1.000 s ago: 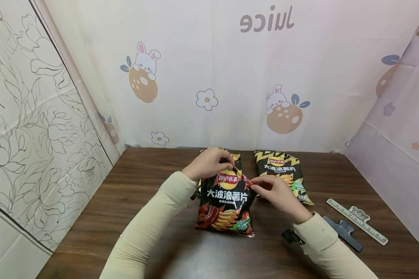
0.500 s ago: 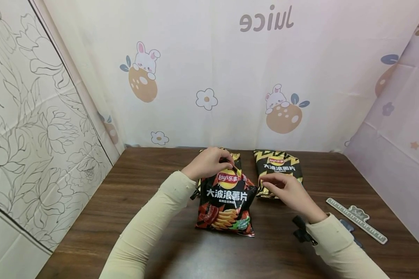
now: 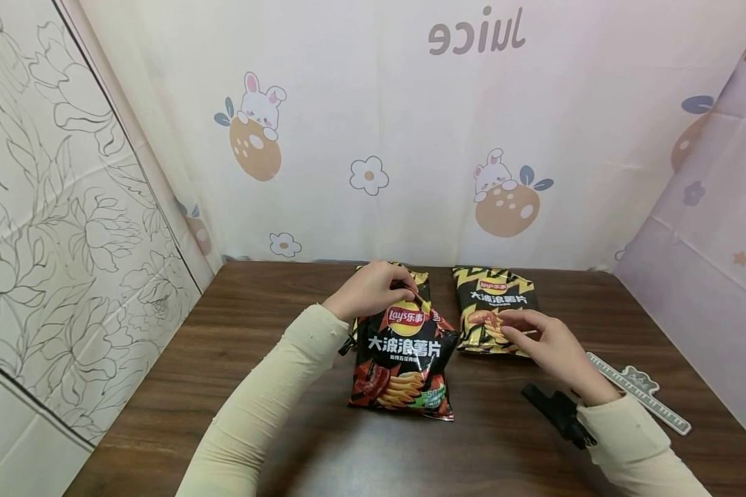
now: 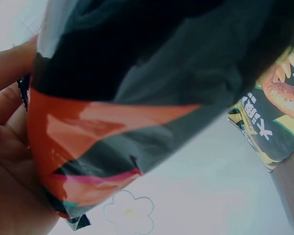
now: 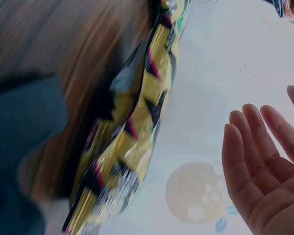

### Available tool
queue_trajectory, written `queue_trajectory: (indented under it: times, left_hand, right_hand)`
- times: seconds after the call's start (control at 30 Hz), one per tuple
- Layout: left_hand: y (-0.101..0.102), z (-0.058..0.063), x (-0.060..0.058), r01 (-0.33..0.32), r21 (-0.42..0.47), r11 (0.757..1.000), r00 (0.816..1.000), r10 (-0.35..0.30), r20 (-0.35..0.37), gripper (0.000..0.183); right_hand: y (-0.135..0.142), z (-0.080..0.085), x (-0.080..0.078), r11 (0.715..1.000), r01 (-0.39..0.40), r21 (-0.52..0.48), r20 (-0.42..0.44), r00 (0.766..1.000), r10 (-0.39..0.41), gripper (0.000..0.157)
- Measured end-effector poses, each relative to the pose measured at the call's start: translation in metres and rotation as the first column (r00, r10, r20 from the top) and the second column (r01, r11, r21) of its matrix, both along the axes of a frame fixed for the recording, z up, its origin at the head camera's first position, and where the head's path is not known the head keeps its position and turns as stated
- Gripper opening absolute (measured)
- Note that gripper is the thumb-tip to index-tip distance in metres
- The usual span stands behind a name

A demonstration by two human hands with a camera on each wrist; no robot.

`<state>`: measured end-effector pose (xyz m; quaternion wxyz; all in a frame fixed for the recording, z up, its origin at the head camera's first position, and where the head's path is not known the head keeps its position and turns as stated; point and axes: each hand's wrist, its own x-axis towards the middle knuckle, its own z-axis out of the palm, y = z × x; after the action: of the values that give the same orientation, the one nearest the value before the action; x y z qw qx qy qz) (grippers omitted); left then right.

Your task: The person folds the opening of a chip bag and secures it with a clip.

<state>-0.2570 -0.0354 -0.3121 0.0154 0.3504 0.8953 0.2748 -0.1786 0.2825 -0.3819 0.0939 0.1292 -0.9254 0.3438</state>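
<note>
My left hand [image 3: 371, 288] pinches the top corner of a black and red Lay's chip bag [image 3: 404, 355], which stands upright on the table. In the left wrist view the bag's black and orange side [image 4: 112, 132] fills most of the picture, with the palm beside it. My right hand [image 3: 556, 348] hovers apart from it, fingers relaxed and holding nothing, in front of a black and yellow chip bag [image 3: 488, 297] that lies at the back right. The right wrist view confirms the loose fingers [image 5: 257, 142]. Another yellow and black bag [image 3: 421, 281] is mostly hidden behind the red one.
A pale ruler-like bag clip [image 3: 653, 397] with a bear-shaped handle lies on the wooden table [image 3: 236, 386] at the right, partly covered by my right arm. A patterned curtain [image 3: 323, 124] hangs behind the table's back edge. A dark blurred shape [image 5: 19, 147] fills the right wrist view's left side.
My right hand has let go of the red bag's top edge and moved right, toward the clips. The grey clip is now hidden by that arm. The left hand keeps its pinch.
</note>
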Motion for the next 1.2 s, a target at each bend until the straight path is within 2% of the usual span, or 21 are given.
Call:
queue_trajectory:
  times: [0.23, 0.5, 0.93, 1.2]
  left_hand:
    - [0.000, 0.000, -0.001, -0.001, -0.003, 1.000, 1.000, 0.001, -0.004, 0.011]
    - [-0.001, 0.000, -0.001, 0.008, -0.002, 1.000, 1.000, -0.008, -0.004, 0.012]
    - [-0.001, 0.000, 0.000, 0.008, 0.005, 1.000, 1.000, -0.008, 0.012, 0.012]
    - [-0.001, -0.001, -0.001, 0.007, 0.002, 1.000, 1.000, -0.007, 0.011, 0.013]
  right_hand:
    - [0.024, 0.000, 0.009, 0.995, 0.083, 0.047, 0.011, 0.996, -0.084, 0.037]
    - [0.048, -0.007, 0.016, 0.986, 0.155, 0.067, 0.043, 0.986, -0.158, 0.039]
    - [0.071, -0.024, 0.029, 0.975, 0.183, 0.124, 0.095, 0.976, -0.196, 0.041]
    - [0.081, -0.026, 0.034, 0.967, 0.165, 0.193, 0.152, 0.969, -0.196, 0.043]
